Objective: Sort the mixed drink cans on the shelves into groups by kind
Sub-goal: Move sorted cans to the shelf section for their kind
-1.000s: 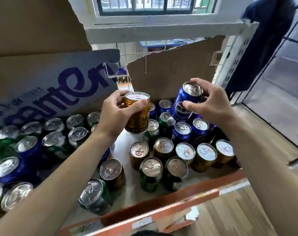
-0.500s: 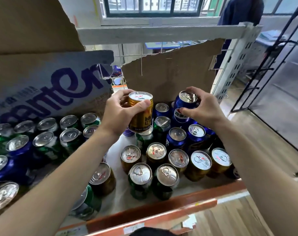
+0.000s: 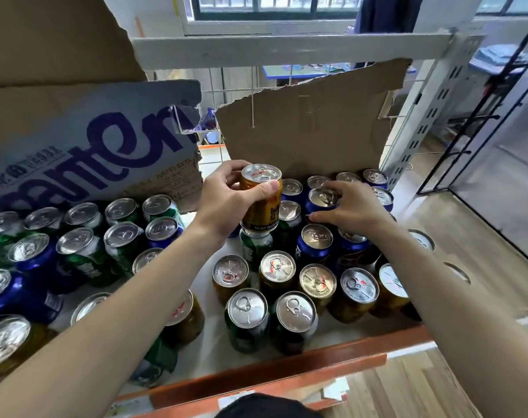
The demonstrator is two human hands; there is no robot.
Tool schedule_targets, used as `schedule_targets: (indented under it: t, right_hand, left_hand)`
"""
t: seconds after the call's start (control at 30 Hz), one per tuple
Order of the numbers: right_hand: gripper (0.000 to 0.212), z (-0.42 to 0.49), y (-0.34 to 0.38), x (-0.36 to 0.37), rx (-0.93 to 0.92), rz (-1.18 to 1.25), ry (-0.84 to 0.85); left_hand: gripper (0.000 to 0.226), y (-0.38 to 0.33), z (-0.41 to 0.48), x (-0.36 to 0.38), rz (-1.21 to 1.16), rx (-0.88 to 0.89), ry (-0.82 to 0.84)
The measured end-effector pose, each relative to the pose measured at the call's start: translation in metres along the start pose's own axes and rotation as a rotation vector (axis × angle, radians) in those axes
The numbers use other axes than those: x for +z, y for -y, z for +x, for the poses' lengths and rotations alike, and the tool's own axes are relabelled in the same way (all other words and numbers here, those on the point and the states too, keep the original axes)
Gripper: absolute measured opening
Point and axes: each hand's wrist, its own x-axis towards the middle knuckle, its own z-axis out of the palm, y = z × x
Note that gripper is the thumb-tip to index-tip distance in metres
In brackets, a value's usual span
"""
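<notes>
My left hand grips a gold can and holds it in the air above a green can at the shelf's middle. My right hand holds a blue can by its top, low among the other blue cans at the back right. A row of gold cans stands toward the front, with two green cans in front of it. Mixed green and blue cans crowd the left side.
The white shelf has an orange front rail. Torn cardboard lines the back, and a printed cardboard box stands at the back left. A grey shelf upright rises at the right; wooden floor lies beyond.
My right hand has lowered the blue can from the air down among the blue cans at the back right. My left hand still holds the gold can aloft.
</notes>
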Motion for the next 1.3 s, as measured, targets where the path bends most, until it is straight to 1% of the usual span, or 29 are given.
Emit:
schedule_targets:
  t: [0.07,0.1,0.2,0.3,0.4,0.5,0.6,0.7,0.77,0.83,1.03,1.1,1.3]
  right_hand:
    - [0.091,0.001,-0.003,0.002,0.002,-0.038,0.026]
    - [0.091,0.001,-0.004,0.003,-0.002,-0.053,0.039]
    - [0.075,0.000,-0.006,0.006,-0.001,-0.105,0.058]
    - [0.066,-0.002,-0.010,0.010,-0.013,-0.139,0.073]
    - [0.063,-0.001,-0.013,0.011,-0.014,-0.123,0.086]
    - [0.063,0.003,-0.010,0.006,-0.030,-0.170,0.125]
    - [0.063,0.001,-0.006,0.002,-0.022,-0.134,0.169]
    - [0.058,-0.007,0.000,-0.003,-0.035,-0.012,0.135]
    - [0.052,-0.011,0.009,-0.007,-0.079,0.080,0.085]
    - [0.049,-0.013,0.020,-0.010,-0.161,0.150,0.058]
    - [0.051,-0.012,0.066,-0.003,-0.372,0.233,0.107]
    - [0.052,-0.012,0.088,0.005,-0.445,0.271,0.139]
    - [0.054,-0.022,0.172,0.035,-0.635,0.303,0.233]
  left_hand:
    - [0.054,0.000,0.000,0.002,0.014,0.003,0.006]
    - [0.054,-0.001,0.000,0.003,0.015,0.005,0.010]
    - [0.059,-0.001,0.001,0.005,0.016,0.011,0.013]
    - [0.059,0.000,0.000,0.005,0.024,0.015,0.006]
    - [0.059,0.001,-0.002,0.003,0.040,0.012,-0.002]
    - [0.060,0.003,-0.004,0.002,0.049,0.011,-0.008]
    - [0.053,0.002,-0.008,-0.001,0.044,0.020,-0.018]
    - [0.045,0.000,-0.011,-0.005,0.051,0.044,-0.024]
    - [0.051,-0.001,-0.014,-0.010,0.047,0.058,-0.034]
    - [0.058,-0.002,-0.016,-0.015,0.060,0.066,-0.054]
    - [0.069,-0.010,-0.036,-0.045,0.177,0.093,-0.192]
    - [0.067,-0.011,-0.046,-0.064,0.212,0.084,-0.235]
    - [0.047,-0.015,-0.088,-0.136,0.238,0.071,-0.398]
